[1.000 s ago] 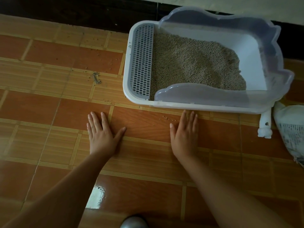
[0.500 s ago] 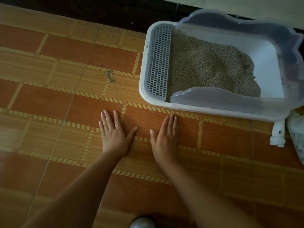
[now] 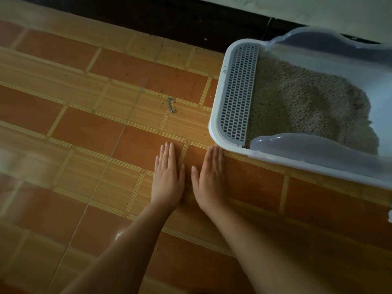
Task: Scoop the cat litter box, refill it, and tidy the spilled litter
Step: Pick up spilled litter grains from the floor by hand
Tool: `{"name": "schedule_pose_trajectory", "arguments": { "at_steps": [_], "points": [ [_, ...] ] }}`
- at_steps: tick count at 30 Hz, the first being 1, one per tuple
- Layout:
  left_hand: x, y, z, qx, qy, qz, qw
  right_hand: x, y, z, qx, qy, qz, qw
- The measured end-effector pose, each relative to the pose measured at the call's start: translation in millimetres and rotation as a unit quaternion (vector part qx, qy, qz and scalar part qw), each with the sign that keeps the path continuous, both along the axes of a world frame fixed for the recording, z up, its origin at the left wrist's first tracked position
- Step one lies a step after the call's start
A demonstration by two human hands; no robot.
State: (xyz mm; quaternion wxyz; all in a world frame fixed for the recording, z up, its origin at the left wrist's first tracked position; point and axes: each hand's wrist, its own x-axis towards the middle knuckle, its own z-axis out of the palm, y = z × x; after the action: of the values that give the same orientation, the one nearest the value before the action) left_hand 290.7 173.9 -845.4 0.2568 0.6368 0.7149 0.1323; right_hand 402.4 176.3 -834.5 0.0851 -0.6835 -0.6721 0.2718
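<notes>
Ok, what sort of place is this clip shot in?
Probably a home floor: glossy orange floor tiles, a cat litter box filled with litter, and a dark skirting board below a pale wall.

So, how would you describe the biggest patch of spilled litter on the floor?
Find the white litter box at the right, with its grey grated step. On the tiled floor left of that step, beyond the fingertips of the left hand, lies a small grey clump of spilled litter. Its neighbours are single scattered grains; this is one tight, elongated cluster.
</notes>
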Motion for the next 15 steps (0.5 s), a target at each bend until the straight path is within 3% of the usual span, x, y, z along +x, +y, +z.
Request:
{"name": "schedule_pose_trajectory", "arguments": {
  "at_steps": [4,9,15],
  "points": [
    [-5.3,2.2,-8.1,0.021,0.023,-0.013,0.999,7.8,11.7,-0.8,0.032,0.045,0.069,0.996],
    [-6.6,1.6,-3.8,0.023,0.043,-0.016,0.999,41.1,-6.3,-11.3,0.098,0.022,0.065,0.993],
    [-11.2,1.0,10.1,-0.007,0.074,-0.054,0.996,64.7,-0.9,-9.8,0.056,-0.030,0.119,0.991]
  ]
}}
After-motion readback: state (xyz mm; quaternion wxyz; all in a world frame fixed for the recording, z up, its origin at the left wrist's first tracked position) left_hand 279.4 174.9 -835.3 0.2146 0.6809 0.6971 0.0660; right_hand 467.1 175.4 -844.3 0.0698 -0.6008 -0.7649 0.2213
